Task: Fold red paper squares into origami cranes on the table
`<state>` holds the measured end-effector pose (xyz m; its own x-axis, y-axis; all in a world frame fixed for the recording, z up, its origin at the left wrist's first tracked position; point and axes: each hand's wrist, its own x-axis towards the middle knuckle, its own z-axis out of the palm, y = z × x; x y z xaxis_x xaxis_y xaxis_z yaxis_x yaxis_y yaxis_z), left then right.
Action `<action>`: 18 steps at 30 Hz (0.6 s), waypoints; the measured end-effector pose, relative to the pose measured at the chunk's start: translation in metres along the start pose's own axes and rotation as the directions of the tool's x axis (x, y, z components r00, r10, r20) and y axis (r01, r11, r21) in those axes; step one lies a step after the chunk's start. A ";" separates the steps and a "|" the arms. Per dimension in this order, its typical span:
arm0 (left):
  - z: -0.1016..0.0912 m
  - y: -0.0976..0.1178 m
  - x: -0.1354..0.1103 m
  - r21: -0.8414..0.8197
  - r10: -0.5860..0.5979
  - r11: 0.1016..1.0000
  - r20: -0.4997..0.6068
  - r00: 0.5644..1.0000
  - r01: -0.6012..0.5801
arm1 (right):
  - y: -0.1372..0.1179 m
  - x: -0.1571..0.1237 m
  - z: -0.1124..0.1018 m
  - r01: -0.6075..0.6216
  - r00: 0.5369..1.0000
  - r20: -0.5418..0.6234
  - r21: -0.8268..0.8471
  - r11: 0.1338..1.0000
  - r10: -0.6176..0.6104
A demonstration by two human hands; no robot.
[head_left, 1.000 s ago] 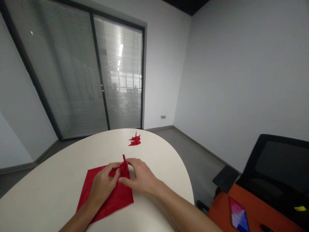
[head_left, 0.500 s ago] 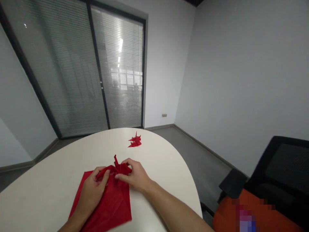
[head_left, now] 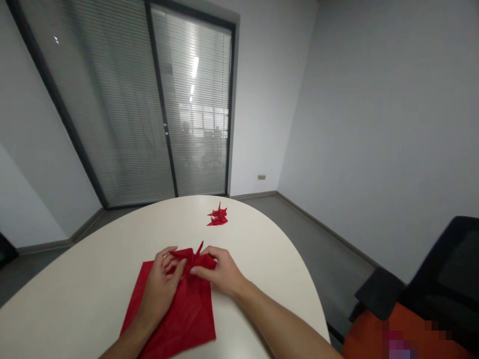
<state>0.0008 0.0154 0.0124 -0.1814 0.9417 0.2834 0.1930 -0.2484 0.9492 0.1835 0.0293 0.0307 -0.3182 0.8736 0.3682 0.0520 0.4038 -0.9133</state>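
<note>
Head view: one pale table, grey floor, blinds, one orange-seated chair. Your left hand and right hand pinch opposite sides of one folded red paper, over one red sheet; beyond, small red pieces, count unclear, lie on the table.

no readable writing in sight

no text, label, brand, number or sign can be read. the folded red paper and the red sheet, both near, show plain colour. a patch on the orange seat, near right, is broken into coarse squares, so any lettering there is hidden. the wall plate, far and low, and the pale spots on the door frame, far left, are too small to make out.
</note>
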 end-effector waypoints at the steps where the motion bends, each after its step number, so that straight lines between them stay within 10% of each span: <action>1: 0.000 0.001 -0.001 -0.030 0.036 0.999 -0.039 0.999 -0.037 | -0.001 0.001 0.003 0.005 0.999 -0.033 -0.001 1.000 -0.005; 12: -0.011 0.008 -0.007 0.042 0.084 0.995 0.066 0.994 -0.087 | -0.007 0.003 0.021 0.025 0.999 -0.038 -0.124 0.992 -0.030; 18: -0.018 0.009 -0.007 0.024 0.054 0.998 0.082 0.995 -0.057 | -0.009 0.004 0.021 0.205 0.960 -0.105 -0.363 0.909 -0.258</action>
<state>-0.0137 0.0025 0.0215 -0.0908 0.9422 0.3225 0.2263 -0.2958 0.9280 0.1620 0.0239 0.0364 -0.2200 0.7633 0.6074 0.3261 0.6444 -0.6917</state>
